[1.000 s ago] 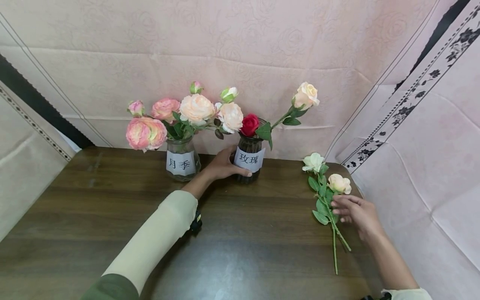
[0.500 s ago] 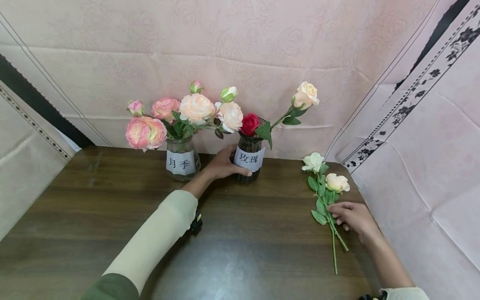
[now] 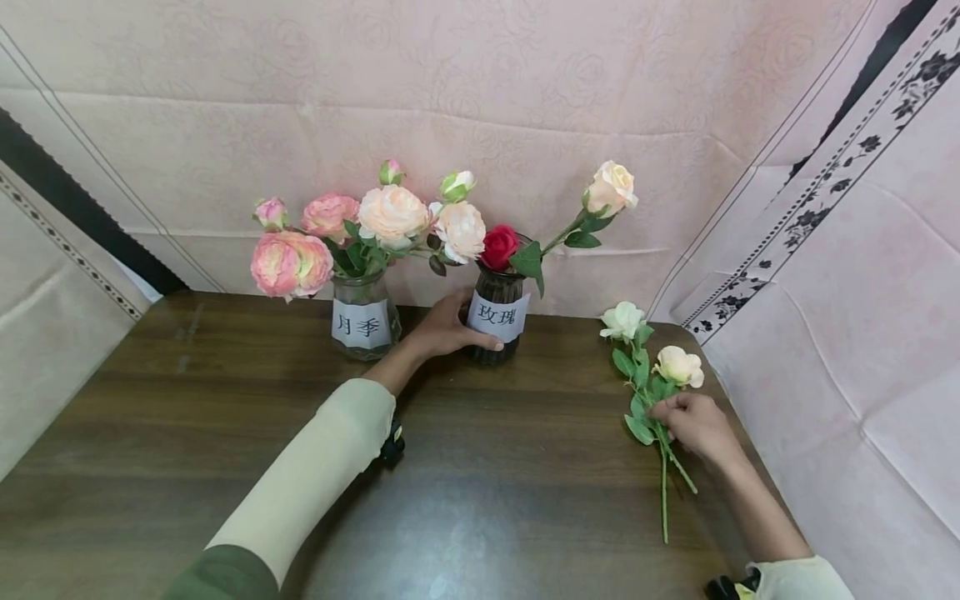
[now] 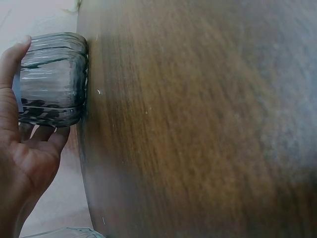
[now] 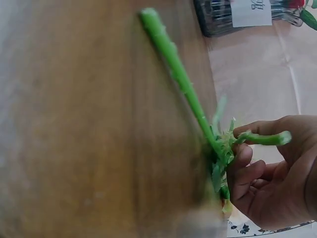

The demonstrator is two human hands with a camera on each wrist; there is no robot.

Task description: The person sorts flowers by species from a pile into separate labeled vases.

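Note:
In the head view my left hand (image 3: 453,327) grips the dark ribbed glass vase (image 3: 495,343) low down, thumb across its front. A paper label with Chinese characters wraps this vase; a red rose (image 3: 498,247) and a pale peach rose (image 3: 611,190) stand in it. In the left wrist view, fingers and thumb hold the glass from both sides. At the table's right, my right hand (image 3: 697,427) pinches a green stem (image 5: 265,139) where two cut roses cross. Their blooms are a white rose (image 3: 622,321) and a cream rose (image 3: 679,367). Which stem is pinched I cannot tell.
Left of the held vase stands a clear glass vase (image 3: 360,337), also labelled, with several pink and peach blooms (image 3: 393,215). Both vases are near the back edge of the brown wooden table (image 3: 465,475). A pale patterned cloth (image 3: 480,92) hangs behind.
My right hand has moved slightly left onto the stems and closed its fingers there. The two cut roses have shifted a little. The left hand and both vases stay put.

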